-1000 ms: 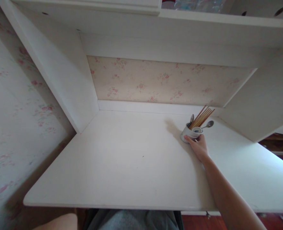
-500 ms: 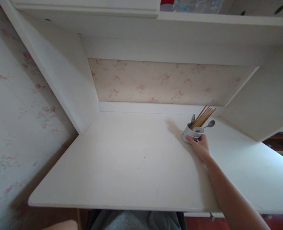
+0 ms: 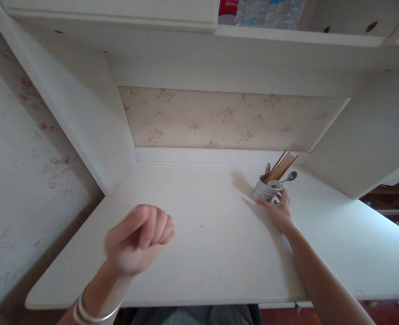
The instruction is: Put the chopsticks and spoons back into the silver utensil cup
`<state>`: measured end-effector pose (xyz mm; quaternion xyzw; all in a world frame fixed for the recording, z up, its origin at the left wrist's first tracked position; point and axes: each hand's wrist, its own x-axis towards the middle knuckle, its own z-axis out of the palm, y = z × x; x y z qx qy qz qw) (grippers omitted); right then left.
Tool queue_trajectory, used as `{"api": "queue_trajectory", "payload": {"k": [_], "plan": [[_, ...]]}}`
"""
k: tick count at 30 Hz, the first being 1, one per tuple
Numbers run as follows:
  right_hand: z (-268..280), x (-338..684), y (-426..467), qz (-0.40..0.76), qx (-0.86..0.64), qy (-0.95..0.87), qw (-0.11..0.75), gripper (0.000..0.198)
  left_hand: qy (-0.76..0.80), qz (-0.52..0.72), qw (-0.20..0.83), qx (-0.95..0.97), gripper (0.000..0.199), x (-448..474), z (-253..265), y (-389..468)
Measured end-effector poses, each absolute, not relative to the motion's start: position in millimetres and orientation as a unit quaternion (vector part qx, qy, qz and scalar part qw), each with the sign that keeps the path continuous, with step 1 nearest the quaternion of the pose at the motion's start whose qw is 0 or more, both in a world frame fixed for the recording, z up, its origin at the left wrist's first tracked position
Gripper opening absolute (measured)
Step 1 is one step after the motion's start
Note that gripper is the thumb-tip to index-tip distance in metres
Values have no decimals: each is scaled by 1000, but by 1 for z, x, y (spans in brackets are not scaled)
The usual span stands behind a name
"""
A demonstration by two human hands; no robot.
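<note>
A white utensil holder (image 3: pixel 259 193) with small holes stands toward the back right of the desk. In it lean several wooden chopsticks (image 3: pixel 280 166), a spoon (image 3: pixel 290 176) sticking out to the right and another spoon (image 3: pixel 267 169) at the left. A small white cup-like piece (image 3: pixel 275 184) shows at its front rim. My right hand (image 3: pixel 277 210) is on the holder's near side, thumb at the front left and fingers at the right. Over the desk's left part, slightly blurred, my left hand (image 3: pixel 140 239) makes a fist with nothing showing in it.
The white desk (image 3: pixel 199 266) has side panels left and right and a shelf (image 3: pixel 185 45) overhead. Plastic bottles (image 3: pixel 270 13) and a red-labelled item (image 3: pixel 228 10) sit in the upper compartment. Floral wallpaper (image 3: pixel 23 180) covers the left wall.
My left hand has risen from below the desk's front edge to above the desk, closed in a fist. My right hand stays at the utensil holder. The view has shifted slightly.
</note>
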<state>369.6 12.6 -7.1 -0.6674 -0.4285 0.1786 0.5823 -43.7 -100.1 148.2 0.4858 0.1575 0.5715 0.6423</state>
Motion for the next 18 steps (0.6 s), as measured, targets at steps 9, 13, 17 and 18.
{"api": "queue_trajectory", "payload": {"k": [9,13,17,18], "plan": [[21,345,-43,60,-690,-346,632,75,448,333,632,538,51,-12,46,-22],[33,302,-60,184,-662,-421,592,38,454,291,637,551,50,-4,33,-18],[31,231,-63,348,-576,-580,458,39,464,295,622,558,50,0,28,-21],[30,212,-62,391,-534,-627,411,38,467,300,615,560,49,1,26,-21]]}}
